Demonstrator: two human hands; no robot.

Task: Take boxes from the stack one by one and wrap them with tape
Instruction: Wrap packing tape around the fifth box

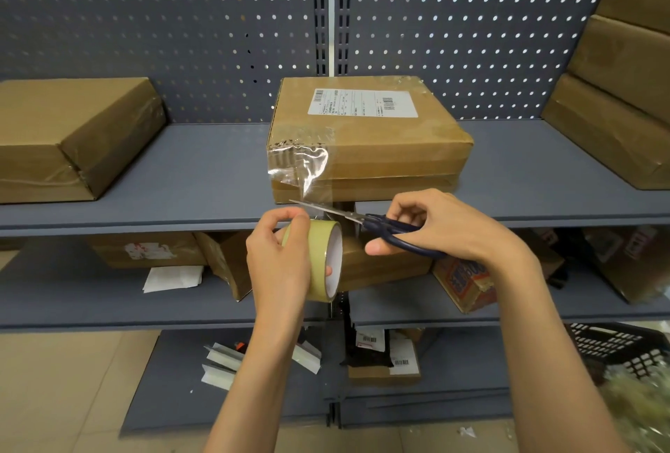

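A brown cardboard box [377,148] with a white shipping label lies on the grey shelf [203,177], in the middle. A clear strip of tape [308,170] hangs from its front left corner down to a tape roll [322,253]. My left hand [279,260] grips that roll just below the shelf edge. My right hand [442,228] holds blue-handled scissors [366,220], whose blades lie across the tape strip between roll and box.
A wrapped box [72,137] lies on the shelf at the left. A stack of boxes [623,83] leans at the right. Lower shelves hold more boxes, paper and packets. A black basket [616,347] sits on the floor at the right. A pegboard wall stands behind.
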